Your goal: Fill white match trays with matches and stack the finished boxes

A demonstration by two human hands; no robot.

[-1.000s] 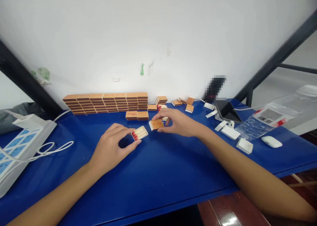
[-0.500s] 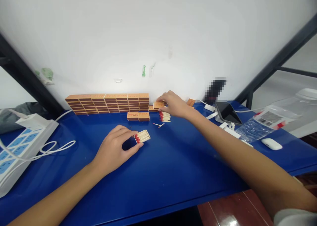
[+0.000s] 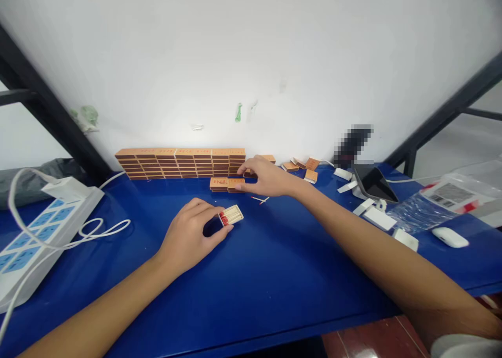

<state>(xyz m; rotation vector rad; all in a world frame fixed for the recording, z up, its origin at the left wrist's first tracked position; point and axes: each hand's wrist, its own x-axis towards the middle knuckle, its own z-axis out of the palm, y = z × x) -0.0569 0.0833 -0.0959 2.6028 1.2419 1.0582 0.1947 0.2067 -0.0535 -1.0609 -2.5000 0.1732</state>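
Between the thumb and fingers of my left hand (image 3: 192,235) is an open matchbox tray (image 3: 232,215) filled with red-tipped matches. My right hand (image 3: 270,177) reaches to the small group of matchboxes (image 3: 218,184) on the blue table, its thumb and fingers around the right-hand box (image 3: 235,183). Behind them a long wall of stacked matchboxes (image 3: 180,164) stands against the white wall. Two loose matches (image 3: 260,199) lie crossed just below my right hand. Another matchbox (image 3: 269,159) shows partly behind that hand.
Several matchbox covers (image 3: 311,175) lie at the back right. Farther right are a phone (image 3: 375,183), white adapters, a plastic bag (image 3: 427,204) and a white earphone case (image 3: 450,237). A power strip (image 3: 43,238) with white cables lies on the left.
My right hand has moved left from the box beside the match pile to the small group of boxes. That pile is now hidden from view. The whole view has shifted slightly.
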